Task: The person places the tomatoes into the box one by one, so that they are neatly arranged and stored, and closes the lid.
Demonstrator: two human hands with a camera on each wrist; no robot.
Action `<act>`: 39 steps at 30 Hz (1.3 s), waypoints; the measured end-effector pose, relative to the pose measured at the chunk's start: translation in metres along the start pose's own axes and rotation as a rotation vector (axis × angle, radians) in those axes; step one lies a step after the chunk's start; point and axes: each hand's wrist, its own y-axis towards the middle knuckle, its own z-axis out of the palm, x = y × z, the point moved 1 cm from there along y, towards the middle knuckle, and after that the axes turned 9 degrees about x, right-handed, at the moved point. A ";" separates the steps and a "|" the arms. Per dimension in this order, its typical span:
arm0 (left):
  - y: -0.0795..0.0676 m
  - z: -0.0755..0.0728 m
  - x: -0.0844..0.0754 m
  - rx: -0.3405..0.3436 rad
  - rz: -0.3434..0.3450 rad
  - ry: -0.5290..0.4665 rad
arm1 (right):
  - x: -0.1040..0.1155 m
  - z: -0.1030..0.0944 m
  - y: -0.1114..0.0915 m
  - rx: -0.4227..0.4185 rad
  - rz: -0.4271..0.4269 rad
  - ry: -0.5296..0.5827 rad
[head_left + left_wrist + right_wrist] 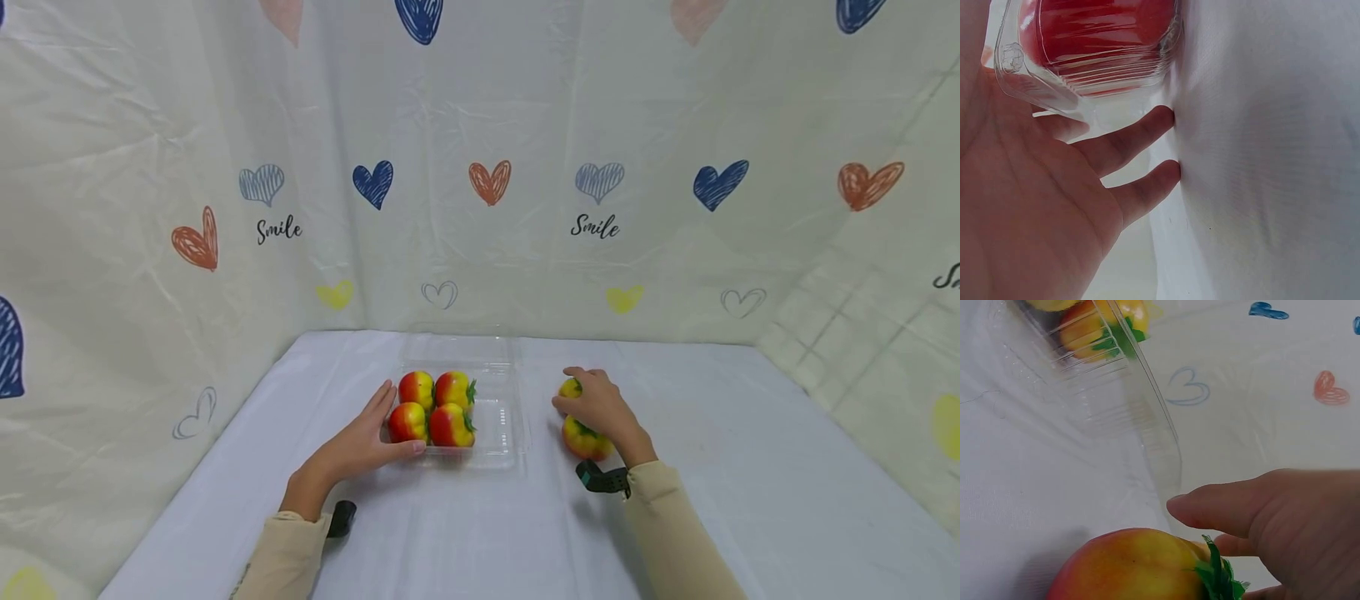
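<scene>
4 fruits (452,426) inside container's (495,429) left edge

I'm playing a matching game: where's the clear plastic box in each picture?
Head: the clear plastic box is just below the middle.
Left wrist: the box is at the top left.
Right wrist: the box is at the top left.
Shared landmark: fruit inside it, looking red from the left wrist.

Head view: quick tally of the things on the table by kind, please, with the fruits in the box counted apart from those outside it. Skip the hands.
Clear plastic box: 1
Red-and-yellow fruits inside it: 4
Loose fruits outside it, one partly hidden by the right hand: 2
Total: 7
</scene>
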 end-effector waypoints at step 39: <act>-0.001 0.000 -0.002 0.003 -0.006 0.001 | 0.025 -0.007 0.006 -0.078 -0.328 0.339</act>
